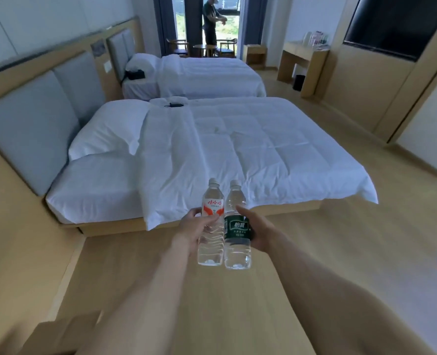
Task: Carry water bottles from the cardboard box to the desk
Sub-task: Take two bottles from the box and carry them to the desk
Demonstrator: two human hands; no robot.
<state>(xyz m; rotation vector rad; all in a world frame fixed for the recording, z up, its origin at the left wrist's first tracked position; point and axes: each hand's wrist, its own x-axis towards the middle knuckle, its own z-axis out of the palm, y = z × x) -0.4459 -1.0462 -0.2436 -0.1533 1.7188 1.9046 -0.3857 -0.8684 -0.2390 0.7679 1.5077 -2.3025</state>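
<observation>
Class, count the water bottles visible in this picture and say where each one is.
2. The clear plastic red-labelled bottle is in the left hand; the clear plastic green-labelled bottle is in the right hand.

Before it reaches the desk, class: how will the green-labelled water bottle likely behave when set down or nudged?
The green-labelled bottle looks full, so probably heavy for its size. Its thin clear wall would likely dent under the right hand's fingers. Tall and narrow, it may tip, then roll.

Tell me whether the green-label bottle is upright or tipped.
Upright: the green-label bottle stands cap-up in the right hand.
</observation>
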